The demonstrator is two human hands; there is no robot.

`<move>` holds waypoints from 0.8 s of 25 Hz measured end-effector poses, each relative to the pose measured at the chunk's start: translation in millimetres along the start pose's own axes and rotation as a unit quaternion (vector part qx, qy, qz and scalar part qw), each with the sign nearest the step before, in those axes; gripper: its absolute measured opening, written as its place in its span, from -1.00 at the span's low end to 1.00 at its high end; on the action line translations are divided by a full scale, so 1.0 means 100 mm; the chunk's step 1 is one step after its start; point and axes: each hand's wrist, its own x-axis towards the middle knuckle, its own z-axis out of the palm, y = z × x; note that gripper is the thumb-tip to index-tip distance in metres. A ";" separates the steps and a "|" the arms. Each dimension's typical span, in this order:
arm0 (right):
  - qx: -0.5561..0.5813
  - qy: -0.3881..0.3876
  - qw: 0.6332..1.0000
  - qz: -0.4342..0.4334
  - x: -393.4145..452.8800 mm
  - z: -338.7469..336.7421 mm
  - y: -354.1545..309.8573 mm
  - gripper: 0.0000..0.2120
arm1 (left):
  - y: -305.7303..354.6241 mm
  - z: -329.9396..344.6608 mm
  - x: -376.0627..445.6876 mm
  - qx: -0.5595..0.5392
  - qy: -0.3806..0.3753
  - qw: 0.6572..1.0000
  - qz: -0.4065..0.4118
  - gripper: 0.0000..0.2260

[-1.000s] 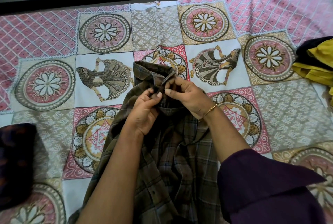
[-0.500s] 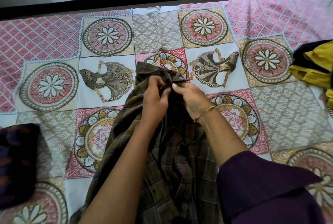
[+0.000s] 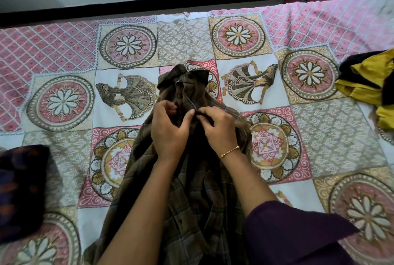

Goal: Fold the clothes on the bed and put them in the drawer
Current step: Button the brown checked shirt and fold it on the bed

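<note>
Both hands have slid a little nearer along the shirt front since half a second ago, from right under the collar to a spot lower on the placket, and the collar now stands free and rumpled beyond them. The brown plaid shirt [image 3: 191, 207] lies on the bed [image 3: 332, 134], stretched lengthwise from the near edge toward the middle of the patterned cover, its collar end farthest from the person and its lower part running out of view under the forearms. The left hand [image 3: 170, 130] has its fingers curled into the fabric at the left side of the opening, thumb raised toward the centre seam, gripping the cloth. The right hand [image 3: 217, 128] pinches the edge of the placket between thumb and forefinger, the other fingers tucked in; a thin gold bangle [image 3: 229, 152] circles its wrist, and a dark purple sleeve [image 3: 294, 232] covers the forearm lower down. The two thumbs nearly meet over the seam. At the right edge of the bed sits a heap of yellow and black clothes [image 3: 366, 85], well apart from the shirt. A dark patterned cushion [image 3: 21, 188] lies at the left edge
</note>
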 end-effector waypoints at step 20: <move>0.004 -0.002 0.992 0.123 -0.38 -0.11 -0.37 -0.75 | 0.07 -0.28 -0.30 -0.070 -0.007 0.988 -0.136 -0.75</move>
